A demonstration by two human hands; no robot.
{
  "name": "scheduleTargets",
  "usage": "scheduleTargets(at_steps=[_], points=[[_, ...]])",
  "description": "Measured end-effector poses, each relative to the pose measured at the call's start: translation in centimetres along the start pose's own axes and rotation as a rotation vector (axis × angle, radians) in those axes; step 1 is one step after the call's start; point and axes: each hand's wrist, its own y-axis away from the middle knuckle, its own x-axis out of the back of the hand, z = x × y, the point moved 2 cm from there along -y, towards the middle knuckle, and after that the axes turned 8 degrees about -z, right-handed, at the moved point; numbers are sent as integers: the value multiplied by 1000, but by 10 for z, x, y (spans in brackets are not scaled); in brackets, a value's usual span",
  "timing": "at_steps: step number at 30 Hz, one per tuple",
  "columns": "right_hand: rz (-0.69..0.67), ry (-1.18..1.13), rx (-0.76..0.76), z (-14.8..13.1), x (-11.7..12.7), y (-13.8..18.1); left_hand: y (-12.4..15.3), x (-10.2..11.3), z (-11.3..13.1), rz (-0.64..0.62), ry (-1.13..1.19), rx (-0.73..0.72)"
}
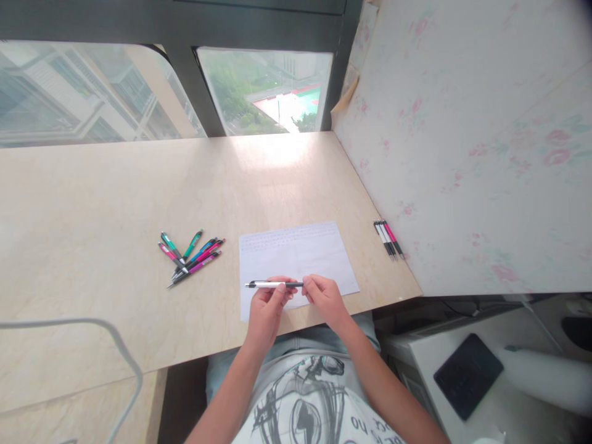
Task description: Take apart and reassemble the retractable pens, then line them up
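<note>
A white and black click pen (266, 284) is held level over the lower part of a sheet of paper (296, 262). My left hand (267, 306) is closed around the pen's middle, thumb in front. At its black right end, the fingertips of my right hand (326, 298) pinch the tip, which they partly hide. The pen's clicker end points left. Rows of small handwriting run along the top of the sheet, and its lower part is bare.
Left of the paper lies a loose pile of several coloured pens (197, 258). Several white and pink pens (387, 239) lie side by side near the flowered wall (453, 148). A grey cable (111, 333) loops at the lower left. A dark tablet-like object (468, 375) lies on a lower surface at right.
</note>
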Motion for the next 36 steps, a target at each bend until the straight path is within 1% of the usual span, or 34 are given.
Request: scheduleTargets(at_steps=[3,13,16,20,25,31,33,36], points=[[8,33,1,-2,1,1,1,0,0,-4,-28,-4],[22,33,0,2,1,0,4,-1,2,31,-111,-25],[22,47,0,2,1,1,4,1,0,19,-118,-27],[35,94,11,-1,1,3,4,1,-2,50,-94,-13],[71,177,97,-8,2,6,5,0,-5,59,-20,5],[58,387,250,-14,3,9,6,1,-10,60,80,41],[43,393,269,-15,5,10,6,1,-10,51,93,43],[16,327,272,-15,6,11,6,2,-9,40,100,34]])
